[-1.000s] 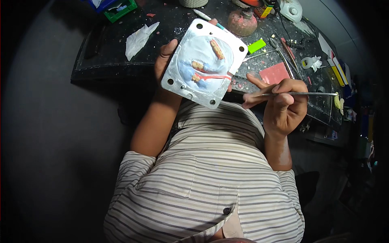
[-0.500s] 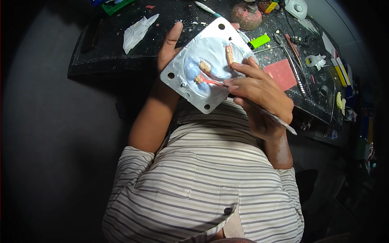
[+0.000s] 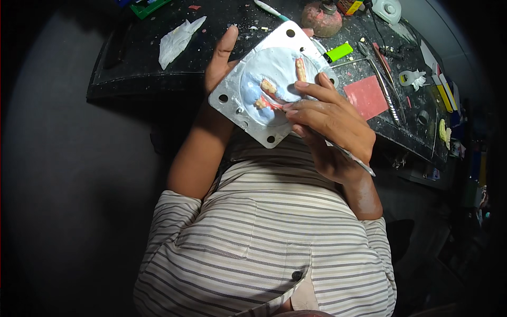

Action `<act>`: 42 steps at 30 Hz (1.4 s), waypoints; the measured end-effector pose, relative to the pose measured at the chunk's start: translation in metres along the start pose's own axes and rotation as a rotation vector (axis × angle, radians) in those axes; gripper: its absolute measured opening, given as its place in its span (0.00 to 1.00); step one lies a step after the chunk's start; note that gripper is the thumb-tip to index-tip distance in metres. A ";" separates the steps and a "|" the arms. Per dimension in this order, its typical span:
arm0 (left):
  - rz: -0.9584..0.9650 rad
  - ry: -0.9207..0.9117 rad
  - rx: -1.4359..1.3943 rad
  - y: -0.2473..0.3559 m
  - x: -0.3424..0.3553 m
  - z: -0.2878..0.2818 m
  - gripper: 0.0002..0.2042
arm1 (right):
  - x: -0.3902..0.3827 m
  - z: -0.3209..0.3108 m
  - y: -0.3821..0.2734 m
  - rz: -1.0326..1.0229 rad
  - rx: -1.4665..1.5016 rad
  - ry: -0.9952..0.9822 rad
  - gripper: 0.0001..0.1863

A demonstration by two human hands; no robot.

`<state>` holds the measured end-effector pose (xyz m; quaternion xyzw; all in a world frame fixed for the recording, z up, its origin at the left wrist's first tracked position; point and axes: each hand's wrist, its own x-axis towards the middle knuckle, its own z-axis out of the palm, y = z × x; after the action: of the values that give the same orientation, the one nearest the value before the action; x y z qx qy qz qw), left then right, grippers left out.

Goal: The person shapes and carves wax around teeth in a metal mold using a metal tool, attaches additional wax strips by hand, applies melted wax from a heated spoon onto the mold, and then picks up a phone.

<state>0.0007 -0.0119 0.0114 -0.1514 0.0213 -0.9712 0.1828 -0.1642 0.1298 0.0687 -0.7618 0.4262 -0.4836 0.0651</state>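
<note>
Little force should be put on the slim tool [image 3: 360, 164] pinched in the right hand [image 3: 338, 120], with the metal frame [image 3: 277, 39], near the black bench [image 3: 129, 61], steadied by the left hand [image 3: 221, 64], thumb spread, other fingers mostly hidden.

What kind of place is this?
Probably a dental workshop: model teeth sit in pale plaster inside a metal frame, and a pink, wax-like sheet lies on the workbench.
</note>
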 end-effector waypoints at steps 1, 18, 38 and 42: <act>0.022 0.019 -0.028 -0.002 0.001 0.002 0.47 | 0.000 0.000 0.000 0.000 -0.001 0.001 0.13; 0.064 0.041 0.122 -0.008 0.005 0.008 0.50 | -0.004 -0.002 0.002 -0.001 0.020 0.007 0.13; 0.048 0.066 0.132 -0.009 0.005 0.012 0.50 | -0.007 -0.004 0.003 0.009 0.035 -0.006 0.13; 0.048 0.077 0.159 -0.008 0.004 0.011 0.51 | -0.008 -0.005 0.003 0.007 0.040 -0.010 0.13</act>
<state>-0.0027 -0.0056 0.0241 -0.0983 -0.0452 -0.9702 0.2167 -0.1715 0.1348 0.0644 -0.7612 0.4186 -0.4881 0.0842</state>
